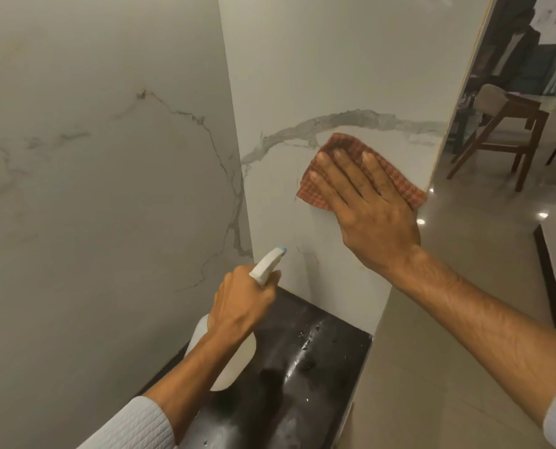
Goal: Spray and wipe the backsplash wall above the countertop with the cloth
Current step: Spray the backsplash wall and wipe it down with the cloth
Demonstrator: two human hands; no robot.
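Note:
A white marble backsplash wall with grey veins rises above a dark countertop. My right hand lies flat with fingers spread, pressing a red checked cloth against the wall just below a thick grey vein. Lower and to the left, my left hand grips a white spray bottle by its neck. The bottle's trigger head, tipped with a blue nozzle, points up at the wall near the corner.
A second marble wall meets the backsplash in a corner on the left. Water drops glisten on the countertop. The backsplash ends at an edge on the right; beyond it are a glossy tiled floor and a wooden chair.

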